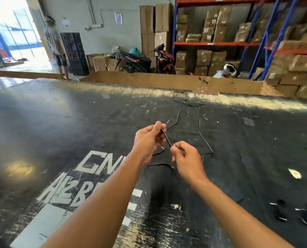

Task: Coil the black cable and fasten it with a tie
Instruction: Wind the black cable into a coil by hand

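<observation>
Black cable [166,138]: a short straight stretch is held taut between both hands, above the dark table top [59,113], near the middle of the view. Left hand [149,138]: fingers curled, cable pinched between thumb and fingertips at the upper end of that stretch. Right hand [186,158]: closed in a loose fist, lower end pinched at the thumb side.

The rest of the cable is uncoiled. From the left hand one run is laid away towards the far edge of the table, where a small loop is formed. A second run is brought back down the right side and bent in near the right hand. A further slack curve is seen on the table just below and between the wrists.

White painted lettering [99,163] is partly covered by the left forearm. Two dark blurred items [292,212] are seen at lower right; what they are cannot be told. A low cardboard wall [149,80] is set along the far edge. Beyond it: two motor scooters [134,61], stacked black crates [73,52], blue-and-orange racking [220,43] loaded with cartons, and a person standing [56,45] near the doorway.
</observation>
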